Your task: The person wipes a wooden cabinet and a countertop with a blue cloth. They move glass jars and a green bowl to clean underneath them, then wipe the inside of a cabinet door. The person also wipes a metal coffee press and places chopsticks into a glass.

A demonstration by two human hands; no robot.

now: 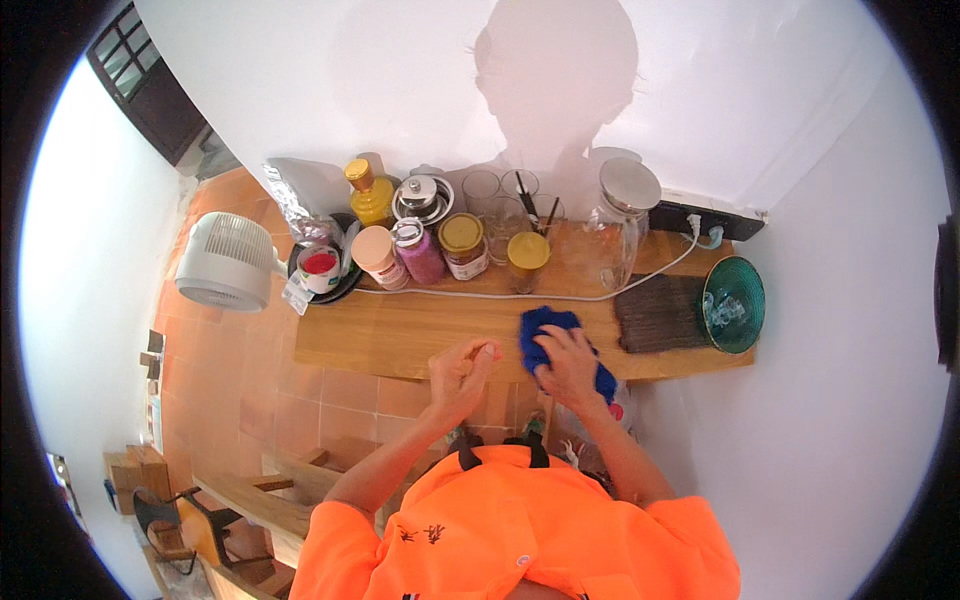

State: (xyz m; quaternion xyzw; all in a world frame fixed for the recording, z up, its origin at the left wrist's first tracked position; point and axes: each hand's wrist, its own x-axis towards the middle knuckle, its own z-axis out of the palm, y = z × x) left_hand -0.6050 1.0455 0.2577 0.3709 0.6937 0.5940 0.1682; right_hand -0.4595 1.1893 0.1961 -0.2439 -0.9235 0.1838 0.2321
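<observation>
My right hand (568, 368) presses on a bunched dark blue cloth (540, 322) at the front edge of the narrow wooden table (420, 335), its fingers curled over the fabric. Part of the cloth hangs past the edge beside my wrist. To its left, my left hand (462, 378) is raised by the same edge with fingers bent in and pressed together. Whatever it holds, if anything, is too small to make out. Behind the cloth stands a gold-lidded glass jar (528, 262). A dark ribbed mat (660, 313) lies to the right.
A white cable (480, 294) crosses the tabletop to a black power strip (720, 218). Along the wall stand a glass pitcher (615, 240), drinking glasses (480, 188), a yellow bottle (370, 198) and several jars. A green bowl (733, 335) sits far right; a white fan (228, 262) is left.
</observation>
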